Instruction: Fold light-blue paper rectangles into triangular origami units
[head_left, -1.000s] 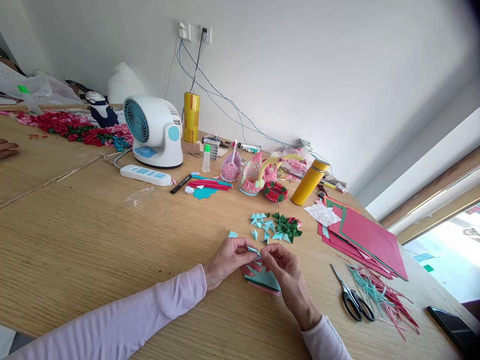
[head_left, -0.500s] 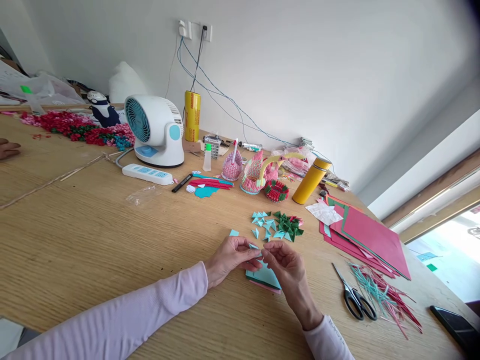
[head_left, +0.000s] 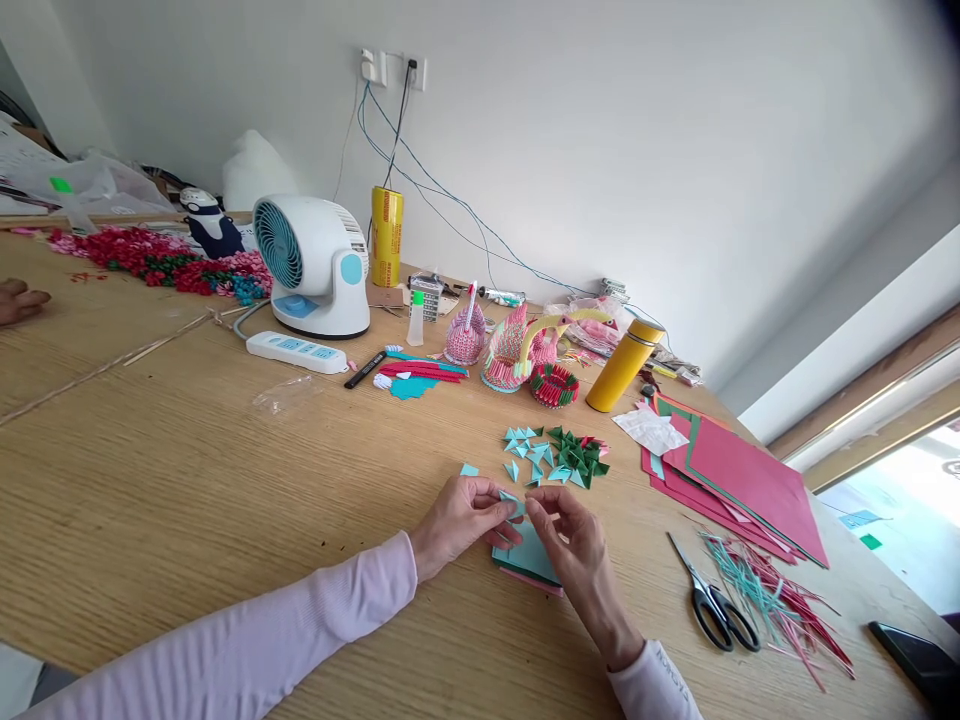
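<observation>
A small light-blue folded paper piece (head_left: 513, 506) is pinched between the thumb and fingers of my left hand (head_left: 463, 522). My right hand (head_left: 576, 540) has its thumb and forefinger together at the right edge of that piece. Under my hands lies a stack of paper slips (head_left: 531, 558), light blue on top with green and pink below. Just beyond are several light-blue folded triangles (head_left: 537, 454) and a heap of green folded triangles (head_left: 577, 456). One light-blue slip (head_left: 469, 470) rests beyond my left hand.
Scissors (head_left: 712, 600), thin paper strips (head_left: 772, 600), coloured sheets (head_left: 757, 475) and a phone (head_left: 919, 655) lie to the right. Farther back stand a yellow bottle (head_left: 624, 367), folded-paper models (head_left: 510, 350), a fan (head_left: 315, 265) and a power strip (head_left: 296, 351). Another person's hand (head_left: 19, 302) shows at far left.
The light-blue piece is tilted so that more of its face shows between my fingers. My right fingers have shifted slightly at its edge. The whole view has moved a little.
</observation>
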